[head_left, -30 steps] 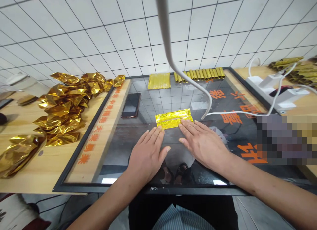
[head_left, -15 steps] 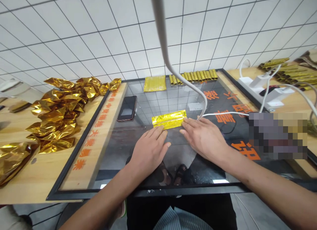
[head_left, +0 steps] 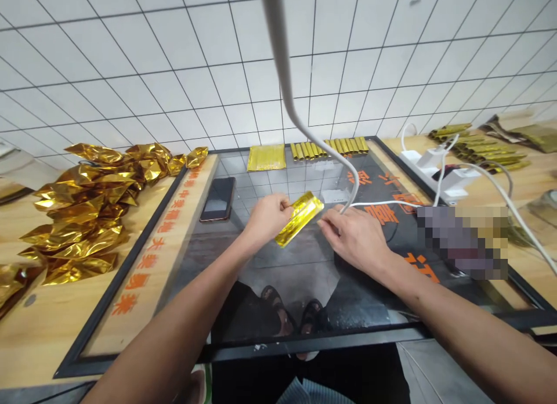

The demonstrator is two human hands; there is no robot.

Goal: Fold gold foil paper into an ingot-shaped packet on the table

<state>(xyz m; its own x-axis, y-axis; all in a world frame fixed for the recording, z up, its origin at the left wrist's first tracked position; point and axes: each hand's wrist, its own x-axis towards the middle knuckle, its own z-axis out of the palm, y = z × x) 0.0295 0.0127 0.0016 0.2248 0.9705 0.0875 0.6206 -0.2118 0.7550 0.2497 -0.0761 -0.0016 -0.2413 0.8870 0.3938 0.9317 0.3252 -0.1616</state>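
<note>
Left hand: pinching gold foil strip
Right hand: curled nearby, grip unclear
Writing: orange Chinese characters, including 大奖

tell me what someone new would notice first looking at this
The eye would probably go first to the shiny gold foil shapes heaped on the wooden table at the left. Next is the gold foil strip near the middle, held in the left hand, with the right hand close to its other end. The thick white cable hanging before the tiled wall also stands out.
</note>
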